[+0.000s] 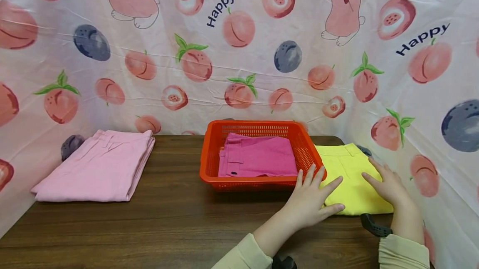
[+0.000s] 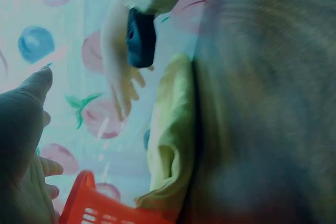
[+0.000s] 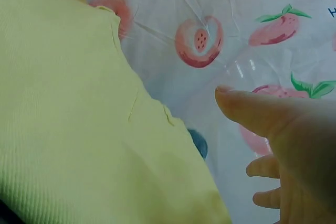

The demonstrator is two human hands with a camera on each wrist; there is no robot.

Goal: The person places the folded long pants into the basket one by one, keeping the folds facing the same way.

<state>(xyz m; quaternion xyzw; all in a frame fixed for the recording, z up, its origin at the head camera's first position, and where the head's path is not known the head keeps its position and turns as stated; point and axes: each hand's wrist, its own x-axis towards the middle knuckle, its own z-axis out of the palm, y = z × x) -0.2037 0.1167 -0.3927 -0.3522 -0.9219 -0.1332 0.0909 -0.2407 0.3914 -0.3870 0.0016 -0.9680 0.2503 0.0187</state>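
Note:
Folded yellow trousers (image 1: 349, 179) lie on the table at the right, partly behind the basket's right side. My left hand (image 1: 308, 202) has its fingers spread in front of the basket's near right corner, over the trousers' left edge. Near their right edge is my right hand (image 1: 389, 183), fingers spread, holding nothing; the right wrist view shows its thumb (image 3: 247, 106) apart from the yellow cloth (image 3: 94, 114). An orange-red plastic basket (image 1: 254, 181) stands in the middle with folded magenta trousers (image 1: 258, 156) inside, a dark button showing on them.
Folded light pink trousers (image 1: 97, 169) lie at the far left of the brown wooden table (image 1: 149, 227). A fruit-printed curtain (image 1: 239, 73) encloses the back and both sides. Each wrist wears a dark strapped device (image 1: 375, 226).

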